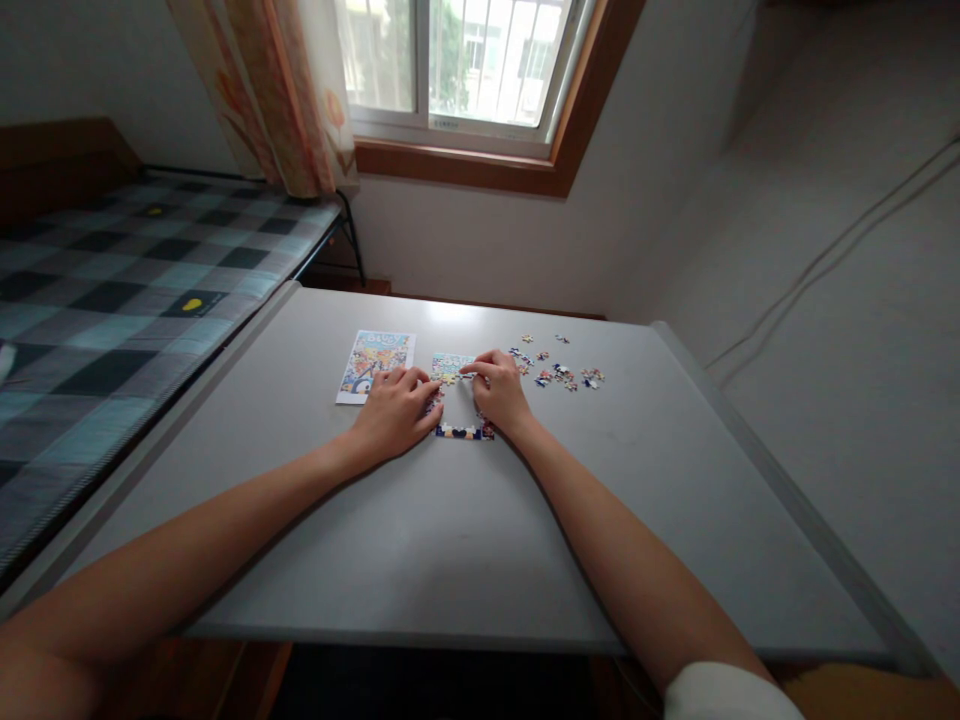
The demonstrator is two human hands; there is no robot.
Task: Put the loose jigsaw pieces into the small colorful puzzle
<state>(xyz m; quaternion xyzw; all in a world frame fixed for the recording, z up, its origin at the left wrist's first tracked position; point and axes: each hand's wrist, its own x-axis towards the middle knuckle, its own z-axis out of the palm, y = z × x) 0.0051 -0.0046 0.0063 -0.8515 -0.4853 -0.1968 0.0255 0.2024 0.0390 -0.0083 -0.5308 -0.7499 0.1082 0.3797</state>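
On the table lies a partly assembled jigsaw puzzle (459, 433), its pieces joined around a bare middle. My left hand (399, 408) rests at the puzzle's left side, fingers spread and touching that edge. Over the upper right part is my right hand (502, 392), its index finger and thumb close together at a small jigsaw piece (466, 376) in the upper rows. My fingers partly hide this piece and the puzzle's right side. Beyond my left hand, a printed picture sheet (367, 352) lies flat, its lower right corner covered by the hand.
Several loose jigsaw pieces (561, 373) are scattered to the right of my right hand. The pale table (450, 540) has a raised rim on its right. A bed with a checked cover (187, 250) stands at the left. A window (457, 60) is ahead, with a curtain (277, 90) beside it.
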